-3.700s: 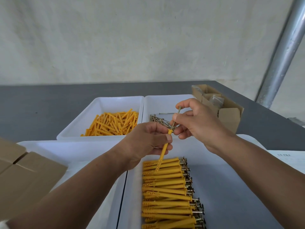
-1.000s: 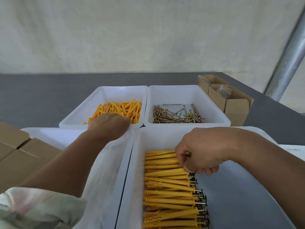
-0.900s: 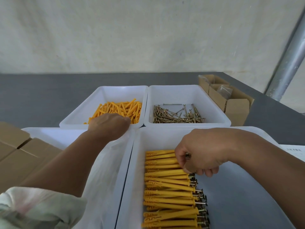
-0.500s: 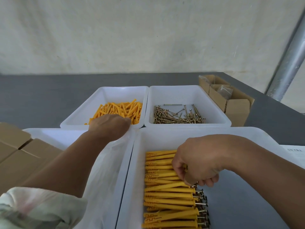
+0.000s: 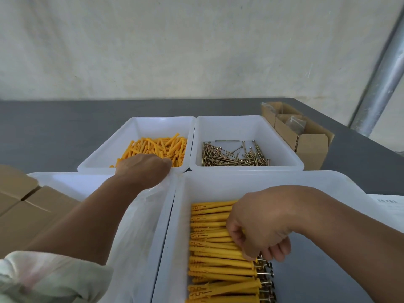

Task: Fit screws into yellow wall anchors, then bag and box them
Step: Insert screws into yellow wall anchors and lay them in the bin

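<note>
The left hand reaches over the near edge of a white bin that has loose yellow wall anchors in it. Its fingers are hidden behind the back of the hand, so I cannot tell if it holds anything. Just to the right of this hand is another white bin with a pile of screws.

The right hand is curled over a row of fitted anchors in a big white bin. Its thumb and fingers pinch the screw end of one of them. The row runs off the bottom of the view. To the right of this hand the bin's grey floor shows.

Under the left arm is one more white bin with a clear plastic bag in it. Left of that arm sit cardboard boxes, cut off at the edge.

Far past the right hand is an open cardboard box with something in clear plastic inside, too blurry to make out. The grey table goes on past the far bins to the wall.
</note>
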`<act>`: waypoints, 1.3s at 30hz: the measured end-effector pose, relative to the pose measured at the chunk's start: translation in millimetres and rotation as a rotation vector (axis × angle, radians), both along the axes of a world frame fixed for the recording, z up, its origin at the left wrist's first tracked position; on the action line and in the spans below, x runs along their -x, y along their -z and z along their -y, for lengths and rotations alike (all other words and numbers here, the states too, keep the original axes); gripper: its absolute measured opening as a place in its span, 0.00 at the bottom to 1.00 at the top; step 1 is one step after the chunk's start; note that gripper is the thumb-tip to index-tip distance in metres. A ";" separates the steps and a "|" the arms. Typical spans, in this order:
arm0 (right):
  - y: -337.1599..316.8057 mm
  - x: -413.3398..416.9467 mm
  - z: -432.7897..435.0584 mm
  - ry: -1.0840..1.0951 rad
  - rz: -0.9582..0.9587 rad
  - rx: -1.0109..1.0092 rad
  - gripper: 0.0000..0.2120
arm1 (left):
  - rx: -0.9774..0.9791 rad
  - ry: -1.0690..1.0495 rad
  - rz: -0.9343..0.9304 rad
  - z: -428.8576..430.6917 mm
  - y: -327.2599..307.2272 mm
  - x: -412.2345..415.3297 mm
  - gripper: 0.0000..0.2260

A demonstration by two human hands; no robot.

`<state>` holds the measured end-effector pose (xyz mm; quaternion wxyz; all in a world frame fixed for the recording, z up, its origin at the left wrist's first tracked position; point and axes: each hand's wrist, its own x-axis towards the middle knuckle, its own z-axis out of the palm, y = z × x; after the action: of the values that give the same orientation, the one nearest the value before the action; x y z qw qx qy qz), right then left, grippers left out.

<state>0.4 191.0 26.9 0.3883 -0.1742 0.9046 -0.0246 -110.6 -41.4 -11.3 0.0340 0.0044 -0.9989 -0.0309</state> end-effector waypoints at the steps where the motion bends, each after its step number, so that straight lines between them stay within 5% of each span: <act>1: 1.7 -0.3 1.3 0.000 0.012 -0.008 0.04 | 0.004 0.004 0.007 0.0 0.0 0.1 0.16; 13: -0.8 2.0 -0.5 0.008 0.000 0.061 0.13 | -0.005 -0.002 0.000 1.2 -0.1 0.1 0.16; 19: -11.9 21.9 -12.9 0.024 -0.758 0.247 0.13 | 0.001 -0.018 -0.002 1.0 -0.2 -0.5 0.17; 23: 2.4 45.0 -22.6 0.249 -0.998 0.353 0.10 | 0.007 0.001 0.005 0.9 0.1 -0.9 0.17; 31: 26.0 66.1 -22.7 0.284 -0.662 0.196 0.31 | -0.008 -0.025 0.002 -1.4 -0.6 -1.8 0.17; 39: 27.7 69.3 -24.7 0.268 -0.699 0.220 0.29 | -0.024 -0.037 0.002 -2.7 -1.0 -3.2 0.16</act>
<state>-68.9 215.8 -0.8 0.0290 -0.0930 0.9890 -0.1109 -107.4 -38.7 -10.3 0.0334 0.0233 -0.9983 -0.0423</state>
